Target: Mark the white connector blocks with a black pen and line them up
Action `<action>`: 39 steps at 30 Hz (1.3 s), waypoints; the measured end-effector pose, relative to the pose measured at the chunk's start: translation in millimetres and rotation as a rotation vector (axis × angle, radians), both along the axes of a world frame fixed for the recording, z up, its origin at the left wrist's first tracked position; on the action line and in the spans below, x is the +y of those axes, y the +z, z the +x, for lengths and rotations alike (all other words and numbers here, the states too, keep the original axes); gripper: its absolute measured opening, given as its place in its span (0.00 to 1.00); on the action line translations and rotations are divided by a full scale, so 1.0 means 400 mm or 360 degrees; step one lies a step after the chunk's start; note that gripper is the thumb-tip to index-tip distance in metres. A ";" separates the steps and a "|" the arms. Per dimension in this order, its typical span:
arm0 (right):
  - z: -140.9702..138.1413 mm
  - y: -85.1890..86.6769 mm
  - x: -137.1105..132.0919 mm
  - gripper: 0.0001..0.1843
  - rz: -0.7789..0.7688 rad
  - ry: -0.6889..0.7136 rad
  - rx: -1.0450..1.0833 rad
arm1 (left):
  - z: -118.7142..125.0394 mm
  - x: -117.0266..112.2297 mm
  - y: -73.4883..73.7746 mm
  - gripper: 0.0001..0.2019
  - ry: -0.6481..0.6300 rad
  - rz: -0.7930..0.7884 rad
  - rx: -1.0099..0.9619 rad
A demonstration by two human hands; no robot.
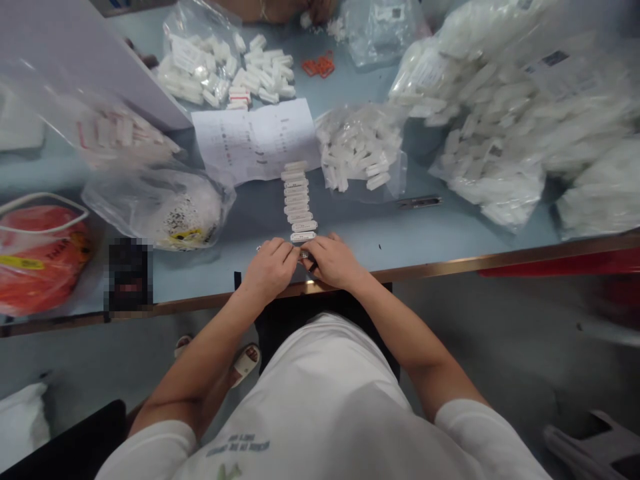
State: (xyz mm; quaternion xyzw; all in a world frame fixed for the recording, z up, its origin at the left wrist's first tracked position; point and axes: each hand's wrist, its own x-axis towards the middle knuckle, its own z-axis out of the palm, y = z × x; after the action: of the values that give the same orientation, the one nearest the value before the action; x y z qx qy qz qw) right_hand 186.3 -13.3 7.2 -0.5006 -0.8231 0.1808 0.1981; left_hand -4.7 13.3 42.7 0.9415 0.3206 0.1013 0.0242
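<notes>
My left hand (271, 268) and my right hand (332, 261) meet at the table's front edge, fingers pinched together. Between the fingertips is a small piece (304, 255), pale or metallic; its kind is too small to make out. A dark bit shows under my right fingers. Just beyond my fingers, a column of small white printed plastic pieces (299, 199) runs away from me, lying side by side. Its nearest piece (303, 237) almost touches my fingertips. The column's far end reaches a printed paper sheet (255, 143).
Bags of white pieces stand beyond the sheet (200, 67) and to its right (360, 143), with more bags (500, 133) farther right. Thread snips (420, 202) lie at right. A clear bag (185, 213), an orange bag (40, 260) and a pixelated dark object (129, 273) are at left.
</notes>
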 end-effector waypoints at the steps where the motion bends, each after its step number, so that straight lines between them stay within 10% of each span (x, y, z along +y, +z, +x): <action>1: 0.001 -0.001 -0.001 0.11 0.0002 -0.0006 0.0015 | 0.001 0.000 0.002 0.15 -0.0004 0.0005 0.0015; 39: -0.002 -0.007 0.003 0.08 0.0013 -0.0012 0.0059 | -0.005 0.010 -0.011 0.12 -0.0021 -0.0057 -0.0080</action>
State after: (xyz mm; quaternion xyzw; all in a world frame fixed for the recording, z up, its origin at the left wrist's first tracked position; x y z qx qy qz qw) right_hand 185.5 -12.2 4.3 -0.4994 -0.8181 0.1858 0.2161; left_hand -6.8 17.4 38.2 0.9401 0.3155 0.1190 0.0499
